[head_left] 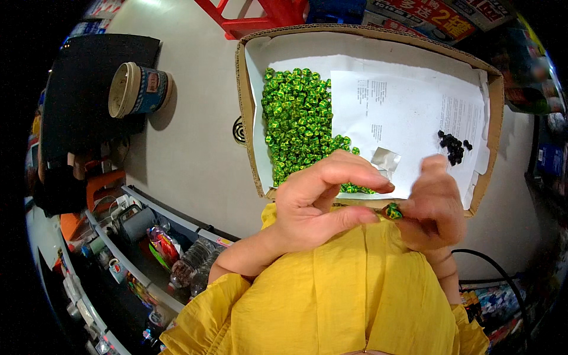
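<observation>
My right hand [435, 204], slightly blurred, pinches a small green-and-yellow foil-wrapped piece [393, 210] between its fingertips. Just left of that piece, my left hand [322, 204] has its thumb and forefinger apart with nothing between them. Both hands are over the near edge of a shallow cardboard box [496, 118] lined with white paper [408, 112]. A thick spread of green foil-wrapped pieces [299, 118] covers the box's left part. Small dark unwrapped pieces [454, 147] lie in a loose cluster at the right. Beyond my fingers rest silvery foil squares [386, 158].
A tub with a blue label [148, 89] stands at the left beside a black panel [94, 89]. Red stool legs [269, 18] are behind the box. Shelves with plastic bottles [192, 260] run along the lower left. A black cable [500, 266] curves at the lower right.
</observation>
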Motion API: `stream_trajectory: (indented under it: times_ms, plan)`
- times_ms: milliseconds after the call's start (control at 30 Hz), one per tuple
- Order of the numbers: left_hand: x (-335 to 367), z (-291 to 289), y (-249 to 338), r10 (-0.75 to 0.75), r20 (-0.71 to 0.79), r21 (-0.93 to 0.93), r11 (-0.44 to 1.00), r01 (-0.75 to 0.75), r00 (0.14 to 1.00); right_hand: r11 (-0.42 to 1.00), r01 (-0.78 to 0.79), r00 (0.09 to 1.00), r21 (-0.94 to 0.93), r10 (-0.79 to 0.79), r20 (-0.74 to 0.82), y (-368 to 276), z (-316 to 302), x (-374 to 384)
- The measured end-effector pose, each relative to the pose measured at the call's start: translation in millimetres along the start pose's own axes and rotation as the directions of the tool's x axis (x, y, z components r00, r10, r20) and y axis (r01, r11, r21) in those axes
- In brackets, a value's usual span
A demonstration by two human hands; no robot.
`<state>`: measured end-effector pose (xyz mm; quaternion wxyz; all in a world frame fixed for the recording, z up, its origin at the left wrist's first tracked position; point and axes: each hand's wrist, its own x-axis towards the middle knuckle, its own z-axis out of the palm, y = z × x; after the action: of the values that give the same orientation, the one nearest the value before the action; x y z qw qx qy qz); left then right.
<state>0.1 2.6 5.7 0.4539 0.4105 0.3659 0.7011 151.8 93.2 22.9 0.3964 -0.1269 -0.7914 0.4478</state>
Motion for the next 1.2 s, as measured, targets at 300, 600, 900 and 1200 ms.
stream_trajectory:
  times_ms: [300,600,900,1200]
  plan:
    - [0.0,-5.9,-6.3,-0.023,-0.019,0.129,0.991,0.025,1.0,0.465,-0.46,0.788,0.756,0.606,0.106,7.3,28.4,-15.4]
    - [3.8,-12.0,-13.3,0.07,0.026,0.194,0.978,-0.073,0.997,0.491,-0.555,0.751,0.672,0.642,0.151,5.9,24.2,-12.5]
    - [-2.8,-35.7,-10.4,-0.108,-0.11,0.02,0.994,0.111,0.988,0.864,-0.47,0.876,-0.179,0.481,0.02,25.2,5.7,-19.6]
    - [-10.4,-27.6,-25.1,-0.326,-0.09,-0.412,0.872,0.263,0.941,0.802,-0.549,0.833,-0.233,0.546,-0.083,26.6,-10.8,-34.1]
